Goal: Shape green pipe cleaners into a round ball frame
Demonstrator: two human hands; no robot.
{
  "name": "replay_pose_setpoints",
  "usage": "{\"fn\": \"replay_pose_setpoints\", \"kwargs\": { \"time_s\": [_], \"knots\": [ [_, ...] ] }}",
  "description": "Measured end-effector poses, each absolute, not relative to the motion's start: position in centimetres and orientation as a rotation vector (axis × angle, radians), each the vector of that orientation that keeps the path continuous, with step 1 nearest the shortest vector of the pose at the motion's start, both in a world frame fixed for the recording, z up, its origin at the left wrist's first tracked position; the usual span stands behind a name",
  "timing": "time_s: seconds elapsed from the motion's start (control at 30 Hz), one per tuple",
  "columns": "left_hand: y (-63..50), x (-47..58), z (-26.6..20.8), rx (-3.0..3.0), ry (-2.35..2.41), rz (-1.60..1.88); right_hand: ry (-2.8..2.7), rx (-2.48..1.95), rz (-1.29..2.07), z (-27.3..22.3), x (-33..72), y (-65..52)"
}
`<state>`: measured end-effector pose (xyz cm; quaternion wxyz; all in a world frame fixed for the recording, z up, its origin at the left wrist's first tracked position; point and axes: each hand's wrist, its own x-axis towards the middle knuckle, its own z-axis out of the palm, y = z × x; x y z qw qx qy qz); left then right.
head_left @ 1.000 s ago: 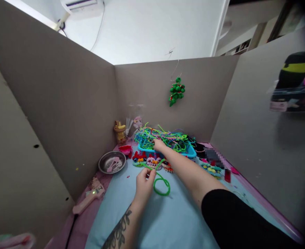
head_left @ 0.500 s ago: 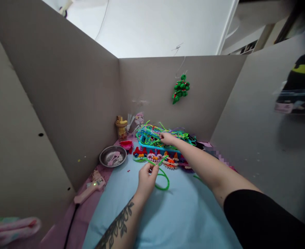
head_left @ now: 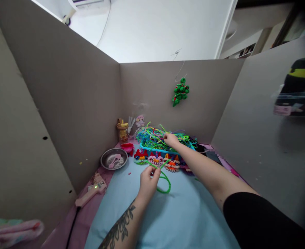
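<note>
My left hand (head_left: 149, 178) is closed in a pinch on a green pipe cleaner (head_left: 170, 186), which curves into a loop with its ends sticking up past the fingertips. Farther off, my right hand (head_left: 171, 140) reaches over a tangled heap of pipe cleaners (head_left: 149, 138), mostly green and blue. Its fingers are bent together at the heap; what is between them, if anything, is too small to make out. The heap fills a blue tray (head_left: 154, 149). Several fuzzy pipe-cleaner figures (head_left: 171, 163) stand in a row before the tray.
At the left are a metal bowl (head_left: 106, 161) with small pieces, a pink glue gun (head_left: 91, 194) with a lit lamp, and a brown jar (head_left: 122, 130). Grey panels (head_left: 147, 83) enclose the table on three sides. A green ornament (head_left: 180, 92) hangs at the back.
My right hand has shifted slightly right over the heap, fingers still bent. My left hand keeps its hold on the green pipe cleaner. The whole view has tilted up a little.
</note>
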<state>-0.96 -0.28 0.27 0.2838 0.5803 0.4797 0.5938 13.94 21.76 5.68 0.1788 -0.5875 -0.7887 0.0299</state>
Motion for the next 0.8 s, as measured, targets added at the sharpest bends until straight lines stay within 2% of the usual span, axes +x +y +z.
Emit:
{"fn": "replay_pose_setpoints", "kwargs": {
  "time_s": [0.27,0.53,0.8],
  "knots": [
    [-0.3,-1.0,0.1,1.564,1.296,1.629,-2.435,-1.386,0.235,4.2,9.8,20.4],
    [-0.6,-1.0,0.4,1.54,1.28,1.647,-2.242,-1.527,0.152,3.6,8.4,20.9],
    [-0.8,-1.1,0.5,1.56,1.304,1.648,-2.132,-1.585,0.244,3.2,8.5,22.0]
  ]
}}
